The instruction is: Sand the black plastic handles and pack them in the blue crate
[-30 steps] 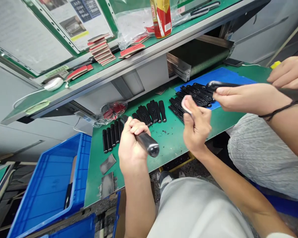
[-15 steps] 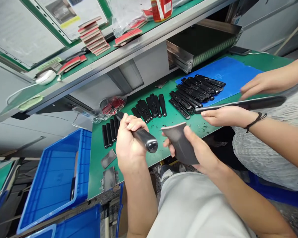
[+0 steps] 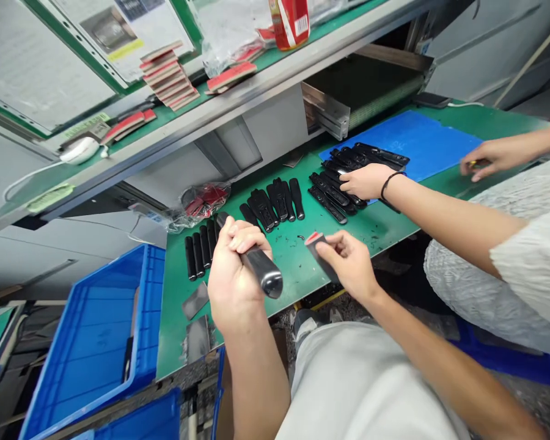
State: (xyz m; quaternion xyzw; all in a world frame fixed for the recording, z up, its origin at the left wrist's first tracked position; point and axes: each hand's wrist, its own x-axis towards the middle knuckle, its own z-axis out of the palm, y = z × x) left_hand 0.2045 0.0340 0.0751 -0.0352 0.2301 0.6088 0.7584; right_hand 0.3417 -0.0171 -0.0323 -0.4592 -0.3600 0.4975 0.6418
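Note:
My left hand (image 3: 231, 275) is wrapped round a black rod-shaped handle (image 3: 262, 271), its rounded end pointing toward me above the green table (image 3: 297, 256). My right hand (image 3: 348, 263) pinches a dark grey sheet of sandpaper with a red corner (image 3: 318, 249), held low over the table's front edge. A row of black cylindrical pieces (image 3: 199, 253) lies just left of my left hand, and another group of black handles (image 3: 275, 201) lies behind it.
A co-worker's hand with a black wristband (image 3: 366, 181) rests on black parts (image 3: 348, 177) beside a blue mat (image 3: 417, 140); their other hand (image 3: 486, 160) is at the right. Blue crates (image 3: 96, 342) stand at left. Sandpaper scraps (image 3: 196, 318) lie nearby. A shelf (image 3: 201, 116) hangs overhead.
My right hand has lowered the sandpaper sheet toward the table. The co-worker no longer holds the long black piece and has reached onto the black parts by the blue mat.

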